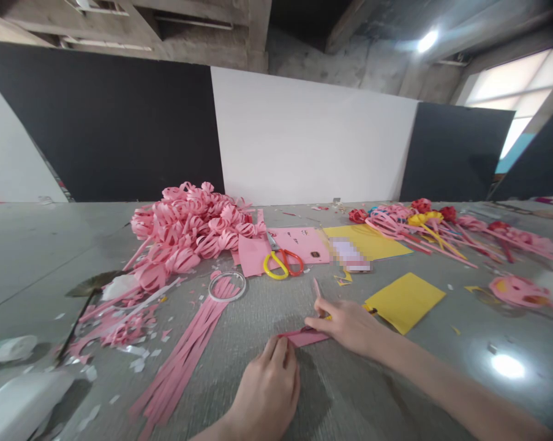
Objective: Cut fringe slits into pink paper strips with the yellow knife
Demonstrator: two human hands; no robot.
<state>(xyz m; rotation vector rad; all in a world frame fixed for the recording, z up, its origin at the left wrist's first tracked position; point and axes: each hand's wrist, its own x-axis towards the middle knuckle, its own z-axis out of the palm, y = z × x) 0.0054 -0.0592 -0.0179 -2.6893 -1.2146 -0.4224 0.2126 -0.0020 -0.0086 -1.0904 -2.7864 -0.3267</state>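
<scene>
A folded pink paper strip (pixel 307 337) lies on the grey table between my hands. My left hand (pixel 269 383), closed with its fingers together, presses the strip's left end. My right hand (pixel 349 327) is also closed, over the strip's right end. A slim pinkish stick-like thing (pixel 316 288) sticks up from its fingers; I cannot make out its kind. Yellow shows by those fingers, and a small yellow-and-black piece (pixel 368 309) pokes out behind the hand. Scissors (pixel 276 263) with yellow and red handles lie beyond, partly on a pink sheet (pixel 253 256).
A heap of curled pink paper (pixel 188 226) stands back left. Nearer are pink strips (pixel 188 349), a white ring (pixel 210 288) and scraps. Yellow sheets (pixel 409 300), a blurred phone (pixel 349 254) and paper flowers (pixel 395 217) lie right. A white object (pixel 26 401) sits front left.
</scene>
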